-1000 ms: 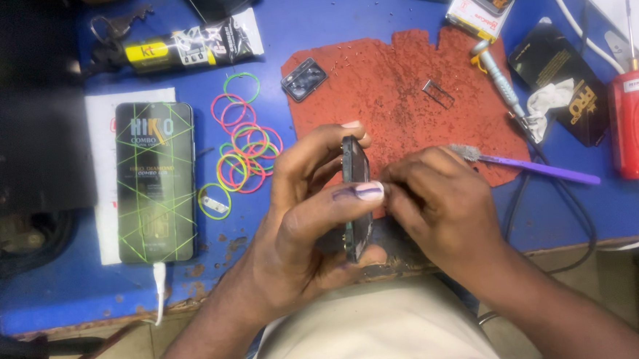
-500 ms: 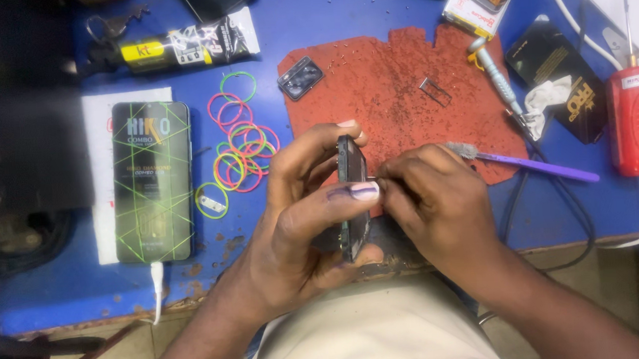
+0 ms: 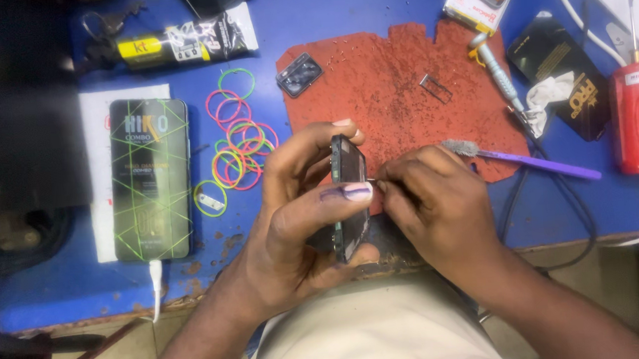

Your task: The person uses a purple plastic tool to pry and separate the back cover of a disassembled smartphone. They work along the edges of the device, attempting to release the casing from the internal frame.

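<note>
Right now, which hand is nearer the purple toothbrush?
Right. The right hand sits just below and left of the purple toothbrush, close to its bristle end, apparently not touching it. The left hand is farther left, gripping the phone on edge.

A worn blue bench (image 3: 326,26) fills the view, its chipped front edge at six o'clock, evenly lit, with tan floor (image 3: 124,350) at seven o'clock.
</note>
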Demonstrator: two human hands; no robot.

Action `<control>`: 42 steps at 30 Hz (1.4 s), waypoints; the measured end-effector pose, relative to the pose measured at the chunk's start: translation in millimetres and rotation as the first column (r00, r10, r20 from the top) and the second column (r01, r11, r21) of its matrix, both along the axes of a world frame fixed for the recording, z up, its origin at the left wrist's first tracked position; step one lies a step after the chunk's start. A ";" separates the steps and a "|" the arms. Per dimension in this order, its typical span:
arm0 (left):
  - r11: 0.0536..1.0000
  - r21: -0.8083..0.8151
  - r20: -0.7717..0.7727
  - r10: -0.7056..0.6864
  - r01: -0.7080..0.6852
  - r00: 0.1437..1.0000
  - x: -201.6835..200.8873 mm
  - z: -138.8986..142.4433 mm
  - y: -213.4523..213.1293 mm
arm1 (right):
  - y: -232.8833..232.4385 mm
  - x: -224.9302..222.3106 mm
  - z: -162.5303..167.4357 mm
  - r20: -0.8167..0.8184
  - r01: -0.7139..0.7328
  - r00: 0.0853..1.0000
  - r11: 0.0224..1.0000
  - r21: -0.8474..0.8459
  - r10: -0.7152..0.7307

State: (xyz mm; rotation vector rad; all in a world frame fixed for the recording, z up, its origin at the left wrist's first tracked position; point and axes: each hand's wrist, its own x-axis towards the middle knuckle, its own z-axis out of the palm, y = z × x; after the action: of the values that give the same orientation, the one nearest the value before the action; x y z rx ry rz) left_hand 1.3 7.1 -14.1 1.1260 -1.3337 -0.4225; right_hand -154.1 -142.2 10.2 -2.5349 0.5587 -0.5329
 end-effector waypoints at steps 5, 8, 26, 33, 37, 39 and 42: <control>1.000 -0.008 0.001 -0.013 0.013 1.000 0.5 1.7 -0.7 | 5.4 -5.7 5.3 -0.011 -0.070 0.998 0.995 -0.065 0.069; 1.000 -0.004 0.006 -0.013 0.013 1.000 1.6 2.1 -0.5 | 7.8 -7.6 4.9 -0.023 -0.049 0.999 0.998 -0.033 0.048; 1.000 -0.017 -0.016 -0.025 0.024 1.000 2.7 1.7 -0.9 | 10.3 -9.1 0.0 0.019 0.016 1.000 1.000 -0.015 -0.016; 0.999 -0.024 -0.021 -0.030 0.029 0.999 2.0 -0.3 1.1 | 12.0 -9.3 0.4 -0.007 0.003 1.000 1.000 -0.009 -0.003; 0.999 -0.025 -0.015 -0.029 0.029 0.999 2.2 0.0 0.1 | 11.0 -11.2 2.0 -0.005 -0.031 0.999 0.999 0.005 0.031; 0.999 -0.031 -0.008 -0.025 0.025 1.000 2.5 0.7 -0.6 | 11.1 -11.1 1.4 -0.010 -0.010 1.000 1.000 0.012 0.010; 0.999 -0.022 -0.010 -0.031 0.031 0.999 3.1 2.2 -0.4 | 11.5 -9.3 -0.5 -0.010 0.015 1.000 1.000 -0.012 -0.015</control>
State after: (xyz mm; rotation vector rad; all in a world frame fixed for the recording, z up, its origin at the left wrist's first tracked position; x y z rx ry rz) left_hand 4.4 6.7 -11.9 1.0856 -1.3454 -0.4347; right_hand -163.4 -130.7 9.7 -2.5482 0.5807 -0.5303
